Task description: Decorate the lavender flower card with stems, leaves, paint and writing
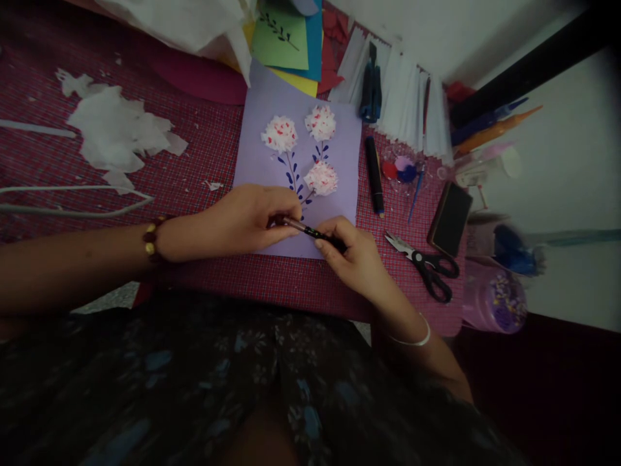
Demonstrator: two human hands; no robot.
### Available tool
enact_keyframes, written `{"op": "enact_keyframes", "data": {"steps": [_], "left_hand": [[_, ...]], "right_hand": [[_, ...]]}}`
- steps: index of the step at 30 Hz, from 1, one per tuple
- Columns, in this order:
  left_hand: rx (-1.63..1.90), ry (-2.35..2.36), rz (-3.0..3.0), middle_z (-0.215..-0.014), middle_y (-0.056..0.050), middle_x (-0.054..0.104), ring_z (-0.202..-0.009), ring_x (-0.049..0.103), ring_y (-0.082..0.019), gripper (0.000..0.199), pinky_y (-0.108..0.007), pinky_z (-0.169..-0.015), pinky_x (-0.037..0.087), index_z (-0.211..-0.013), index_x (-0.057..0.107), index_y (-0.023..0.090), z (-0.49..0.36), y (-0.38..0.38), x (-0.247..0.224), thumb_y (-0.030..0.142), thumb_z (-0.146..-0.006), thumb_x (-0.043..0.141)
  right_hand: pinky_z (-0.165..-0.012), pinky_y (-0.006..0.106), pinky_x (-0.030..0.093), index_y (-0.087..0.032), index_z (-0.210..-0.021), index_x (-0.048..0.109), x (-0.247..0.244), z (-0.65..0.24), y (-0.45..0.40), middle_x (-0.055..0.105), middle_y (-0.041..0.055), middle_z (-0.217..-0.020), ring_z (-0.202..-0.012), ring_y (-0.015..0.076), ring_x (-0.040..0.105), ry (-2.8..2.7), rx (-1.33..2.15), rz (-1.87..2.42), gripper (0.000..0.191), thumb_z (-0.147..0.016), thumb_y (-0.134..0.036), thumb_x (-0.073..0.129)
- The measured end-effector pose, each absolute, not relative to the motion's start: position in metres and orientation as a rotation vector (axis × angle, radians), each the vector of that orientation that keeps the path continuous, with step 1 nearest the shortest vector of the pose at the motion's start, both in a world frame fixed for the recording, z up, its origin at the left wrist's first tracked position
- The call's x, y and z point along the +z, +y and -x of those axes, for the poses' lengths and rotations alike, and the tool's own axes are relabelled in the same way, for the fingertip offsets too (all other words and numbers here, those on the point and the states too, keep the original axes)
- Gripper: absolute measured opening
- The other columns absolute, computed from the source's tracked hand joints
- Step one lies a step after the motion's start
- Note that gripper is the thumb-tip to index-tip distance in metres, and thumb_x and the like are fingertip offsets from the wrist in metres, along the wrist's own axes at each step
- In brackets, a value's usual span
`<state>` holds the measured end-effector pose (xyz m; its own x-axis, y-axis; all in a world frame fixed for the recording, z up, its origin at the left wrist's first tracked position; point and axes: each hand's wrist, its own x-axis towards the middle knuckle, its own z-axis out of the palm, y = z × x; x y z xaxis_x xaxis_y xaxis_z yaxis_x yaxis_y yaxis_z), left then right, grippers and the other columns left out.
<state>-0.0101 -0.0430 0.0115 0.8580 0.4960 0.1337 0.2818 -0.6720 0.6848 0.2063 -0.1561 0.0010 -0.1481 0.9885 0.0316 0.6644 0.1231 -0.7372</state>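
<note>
Both of my hands meet over the lower part of a purple sheet of paper [257,149], closed on one slim dark pen [310,231]. My left hand [237,220] pinches its brownish end, and my right hand [354,255] grips the black barrel. Whether a cap is on or off I cannot tell. On the sheet are three crumpled white paper flowers with red specks, among them an upper left flower [280,134] and a lower right flower [321,178]. Thin stems and dark blue leaves [291,176] run down from them, partly hidden behind my left hand.
Right of the sheet lie a black marker [374,175], open scissors [424,262], a dark phone-like block [451,217] and a stapler [371,90]. White paper strips [402,97] lie behind. Torn white tissue [114,126] spreads at left on the red checked cloth [204,155].
</note>
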Motion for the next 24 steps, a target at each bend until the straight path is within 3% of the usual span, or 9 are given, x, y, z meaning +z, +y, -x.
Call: {"op": "enact_keyframes", "data": {"steps": [4,7,11,17,20,24], "left_hand": [[0.457,0.601,-2.280,-0.084,-0.001,0.069,-0.069,0.059,-0.016,0.029,-0.026,-0.065,0.041,-0.106,0.064,0.018,0.0115,-0.0423,0.0095,0.041,-0.089,0.069],[0.357,0.588,-2.325,-0.068,0.001,0.060,-0.059,0.050,-0.015,0.029,-0.028,-0.059,0.034,-0.085,0.062,0.018,0.0122,-0.0399,0.0124,0.046,-0.095,0.061],[0.251,0.587,-2.385,-0.054,0.002,0.045,-0.051,0.039,-0.014,0.045,-0.030,-0.056,0.027,-0.063,0.048,0.020,0.0108,-0.0364,0.0148,0.043,-0.102,0.046],[0.316,0.578,-2.318,-0.071,0.000,0.063,-0.063,0.052,-0.015,0.020,-0.028,-0.061,0.034,-0.083,0.061,0.019,0.0096,-0.0382,0.0100,0.033,-0.095,0.056],[0.372,0.556,-2.263,-0.075,0.001,0.064,-0.067,0.055,-0.013,0.006,-0.025,-0.064,0.038,-0.092,0.061,0.019,0.0105,-0.0401,0.0091,0.024,-0.090,0.058],[0.410,0.559,-2.252,-0.072,0.002,0.060,-0.061,0.053,-0.013,0.022,-0.026,-0.060,0.036,-0.095,0.059,0.019,0.0114,-0.0392,0.0095,0.039,-0.088,0.066]], "right_hand": [[-0.066,0.029,0.043,-0.023,-0.093,0.060,0.0024,-0.2060,-0.1568,0.065,-0.0004,-0.080,-0.067,0.0149,0.054,-1.873,0.801,1.600,0.004,-0.094,-0.025,0.057],[-0.066,0.029,0.043,-0.023,-0.093,0.060,0.0032,-0.2054,-0.1573,0.065,-0.0002,-0.080,-0.068,0.0151,0.055,-1.880,0.805,1.604,0.004,-0.094,-0.025,0.057],[-0.065,0.029,0.042,-0.023,-0.093,0.060,0.0027,-0.2050,-0.1571,0.064,-0.0006,-0.079,-0.067,0.0146,0.054,-1.888,0.799,1.587,0.004,-0.094,-0.025,0.057],[-0.067,0.029,0.043,-0.023,-0.096,0.061,0.0014,-0.2070,-0.1567,0.064,-0.0009,-0.080,-0.067,0.0147,0.054,-1.867,0.801,1.614,0.006,-0.094,-0.027,0.057],[-0.066,0.029,0.043,-0.023,-0.096,0.061,0.0023,-0.2072,-0.1573,0.064,-0.0005,-0.079,-0.068,0.0150,0.054,-1.856,0.802,1.619,0.007,-0.095,-0.028,0.057],[-0.066,0.029,0.043,-0.023,-0.094,0.060,0.0039,-0.2058,-0.1576,0.063,-0.0005,-0.079,-0.067,0.0149,0.054,-1.874,0.799,1.600,0.006,-0.095,-0.027,0.056]]}}
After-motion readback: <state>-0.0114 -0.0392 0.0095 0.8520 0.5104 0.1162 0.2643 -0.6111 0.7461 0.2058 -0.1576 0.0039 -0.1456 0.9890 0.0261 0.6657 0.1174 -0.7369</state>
